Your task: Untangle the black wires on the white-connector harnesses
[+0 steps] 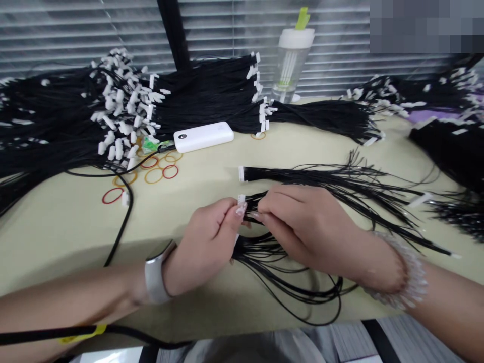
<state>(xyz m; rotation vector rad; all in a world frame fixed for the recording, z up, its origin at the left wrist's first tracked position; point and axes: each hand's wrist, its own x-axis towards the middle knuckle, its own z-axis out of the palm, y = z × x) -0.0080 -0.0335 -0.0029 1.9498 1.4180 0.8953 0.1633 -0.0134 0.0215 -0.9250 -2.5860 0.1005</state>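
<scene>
My left hand [209,242] is closed, with thumb and finger pinching a white multi-pin connector [241,199] at the end of a bunch of black wires. Close beside it, my right hand [298,222] is closed too, its fingertips pinched on the black wires [255,200] just behind that connector. How many wires it grips is hidden. Beneath both hands, more black wires [287,282] loop over the table. Beyond them lies another wire bunch [295,175] with a white connector [241,174], its free ends spreading to the right.
Large piles of black cables [204,91] with white connectors line the back. A white power bank [204,137] with a black cord [124,222] lies before them, near several rubber bands [153,175]. A clear bottle [293,63] stands behind. More cable bundles [449,156] lie at right.
</scene>
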